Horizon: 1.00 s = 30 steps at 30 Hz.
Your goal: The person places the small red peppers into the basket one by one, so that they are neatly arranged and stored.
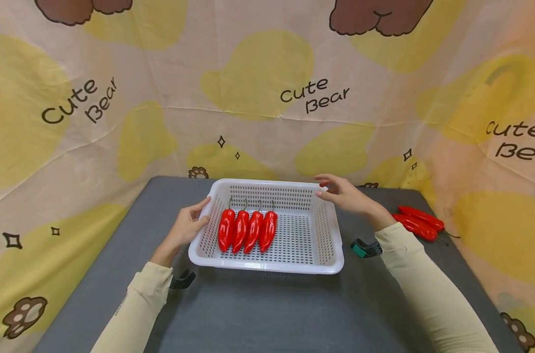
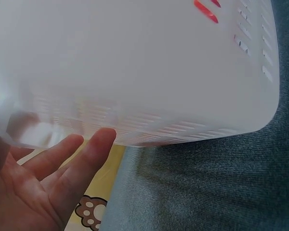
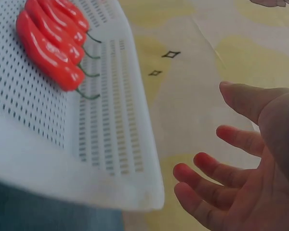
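Note:
A white perforated plastic basket (image 1: 293, 267) is at the middle of the grey table, with several glossy red chili peppers (image 1: 247, 231) lying side by side in its left half, green stems toward the back. My left hand (image 1: 188, 225) holds the basket's left rim; in the left wrist view its fingers (image 2: 89, 154) lie along the outside of the wall. Over at the back right corner, my right hand (image 1: 344, 193) has its fingers spread and loosely bent. The right wrist view shows a gap between those fingertips (image 3: 185, 192) and the basket's rim, with nothing in the hand.
Two more red peppers (image 1: 415, 223) lie on the grey table (image 1: 267, 314) near its right edge. Dark straps (image 1: 366, 248) show below both wrists. A patterned cloth (image 1: 258, 73) printed with "Cute Bear" hangs behind the table and along its sides.

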{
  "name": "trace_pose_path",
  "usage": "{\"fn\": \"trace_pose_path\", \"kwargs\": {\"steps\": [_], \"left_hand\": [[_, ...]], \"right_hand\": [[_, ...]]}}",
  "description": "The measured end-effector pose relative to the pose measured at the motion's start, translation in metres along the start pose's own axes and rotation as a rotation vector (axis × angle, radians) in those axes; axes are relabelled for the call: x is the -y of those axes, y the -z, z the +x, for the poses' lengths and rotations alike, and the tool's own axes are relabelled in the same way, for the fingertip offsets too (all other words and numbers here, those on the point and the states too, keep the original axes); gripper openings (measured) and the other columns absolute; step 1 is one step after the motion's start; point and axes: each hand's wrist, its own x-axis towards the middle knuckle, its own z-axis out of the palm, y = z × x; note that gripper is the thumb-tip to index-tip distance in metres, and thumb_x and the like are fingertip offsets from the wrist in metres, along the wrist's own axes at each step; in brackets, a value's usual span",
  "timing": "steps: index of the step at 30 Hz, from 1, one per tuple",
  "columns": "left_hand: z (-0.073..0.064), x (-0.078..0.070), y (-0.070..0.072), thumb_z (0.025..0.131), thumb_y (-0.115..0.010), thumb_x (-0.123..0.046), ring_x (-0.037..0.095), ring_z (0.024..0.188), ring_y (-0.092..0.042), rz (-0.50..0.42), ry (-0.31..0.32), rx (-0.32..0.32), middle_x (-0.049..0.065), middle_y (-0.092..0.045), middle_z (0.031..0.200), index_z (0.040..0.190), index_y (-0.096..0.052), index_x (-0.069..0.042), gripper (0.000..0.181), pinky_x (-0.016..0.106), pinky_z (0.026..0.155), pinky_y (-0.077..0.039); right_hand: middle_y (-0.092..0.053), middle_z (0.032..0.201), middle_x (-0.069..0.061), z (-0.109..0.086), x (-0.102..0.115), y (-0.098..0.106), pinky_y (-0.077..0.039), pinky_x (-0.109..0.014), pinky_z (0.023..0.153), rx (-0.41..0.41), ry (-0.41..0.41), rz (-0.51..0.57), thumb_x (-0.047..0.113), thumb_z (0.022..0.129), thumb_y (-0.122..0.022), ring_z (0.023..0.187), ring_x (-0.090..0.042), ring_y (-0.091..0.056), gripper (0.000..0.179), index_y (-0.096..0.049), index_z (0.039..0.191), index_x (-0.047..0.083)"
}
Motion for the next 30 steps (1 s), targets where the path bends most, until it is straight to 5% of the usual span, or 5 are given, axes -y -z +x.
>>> {"fn": "trace_pose_path", "kwargs": {"steps": [14,30], "left_hand": [[0.000,-0.001,0.000,0.100,-0.054,-0.007,0.050,0.122,-0.062,-0.013,0.018,0.001,0.030,-0.046,0.152,0.157,-0.034,-0.008,0.061,0.044,0.080,-0.064],[-0.001,0.000,-0.002,0.099,-0.053,-0.004,0.050,0.130,-0.055,-0.020,-0.016,-0.008,0.030,-0.043,0.154,0.156,-0.035,-0.005,0.060,0.048,0.089,-0.061]], "right_hand": [[-0.040,0.154,-0.029,-0.047,-0.031,0.032,-0.045,-0.069,0.104,-0.076,-0.066,-0.060,0.023,0.104,-0.056,0.134,-0.056,-0.046,0.057,-0.035,0.153,0.001],[-0.039,0.149,-0.038,-0.100,-0.099,0.045,-0.054,-0.061,0.095,-0.162,-0.183,-0.102,0.027,0.105,-0.053,0.128,-0.057,-0.049,0.058,-0.035,0.151,-0.004]]}}
